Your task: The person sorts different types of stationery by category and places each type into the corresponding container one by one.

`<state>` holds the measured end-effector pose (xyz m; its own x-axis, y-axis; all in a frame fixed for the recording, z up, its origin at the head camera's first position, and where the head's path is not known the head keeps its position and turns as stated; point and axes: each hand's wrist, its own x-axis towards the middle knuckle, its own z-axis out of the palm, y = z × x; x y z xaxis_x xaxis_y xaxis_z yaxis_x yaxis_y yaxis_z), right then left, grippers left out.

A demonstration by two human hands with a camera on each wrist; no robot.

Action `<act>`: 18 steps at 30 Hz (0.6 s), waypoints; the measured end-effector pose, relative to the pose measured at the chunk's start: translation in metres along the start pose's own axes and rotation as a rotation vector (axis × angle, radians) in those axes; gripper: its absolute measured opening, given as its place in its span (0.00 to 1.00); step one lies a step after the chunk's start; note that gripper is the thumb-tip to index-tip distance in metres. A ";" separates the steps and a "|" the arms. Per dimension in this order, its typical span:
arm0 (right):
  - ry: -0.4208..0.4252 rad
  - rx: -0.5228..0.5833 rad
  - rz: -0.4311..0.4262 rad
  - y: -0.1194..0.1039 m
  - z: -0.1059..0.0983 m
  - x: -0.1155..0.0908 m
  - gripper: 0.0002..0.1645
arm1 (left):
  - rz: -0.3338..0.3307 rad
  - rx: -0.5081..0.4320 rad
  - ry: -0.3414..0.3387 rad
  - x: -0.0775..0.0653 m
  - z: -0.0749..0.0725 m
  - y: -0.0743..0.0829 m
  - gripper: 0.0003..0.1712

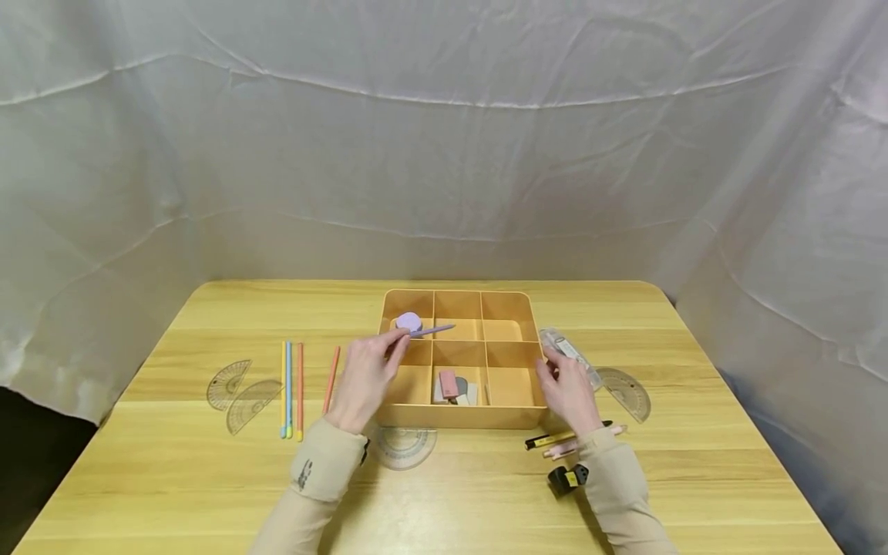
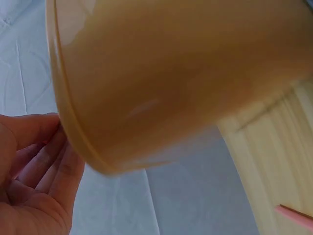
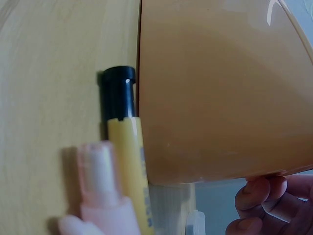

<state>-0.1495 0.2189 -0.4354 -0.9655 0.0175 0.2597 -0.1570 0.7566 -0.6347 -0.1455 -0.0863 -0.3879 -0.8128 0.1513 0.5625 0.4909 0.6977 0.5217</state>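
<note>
Over the back-left part of an orange compartment tray (image 1: pixel 461 417), my left hand (image 1: pixel 364 375) pinches a slim purple pencil (image 1: pixel 437 329) between thumb and fingertips. The pencil lies across the view, its tip pointing right. Close by it shows a round lavender object (image 1: pixel 408 321) in the back-left compartment. The left wrist view has the left fingers (image 2: pixel 51 164) overlapping the tray rim, the pencil hidden there. At the tray's right side, my right hand (image 1: pixel 570 389) holds the edge with curled fingers; the right wrist view puts its fingertips (image 3: pixel 261 188) right at the tray's corner.
Erasers (image 1: pixel 449 383) sit in the front-middle compartment. Left of the tray lie several coloured pencils (image 1: pixel 300 391) and clear protractors (image 1: pixel 253 405). Another protractor (image 1: pixel 407 449) lies in front. On the right are a yellow-and-black pen (image 1: pixel 548 440), a black item (image 1: pixel 563 481) and a clear case (image 1: pixel 572 352).
</note>
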 end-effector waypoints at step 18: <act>-0.006 0.009 0.021 -0.001 0.000 0.000 0.23 | 0.020 0.140 -0.122 0.013 0.021 0.004 0.07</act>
<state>-0.1497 0.2180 -0.4348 -0.9699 0.0292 0.2417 -0.1384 0.7505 -0.6462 -0.1606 -0.0667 -0.3923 -0.8395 0.2441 0.4854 0.4660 0.7828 0.4124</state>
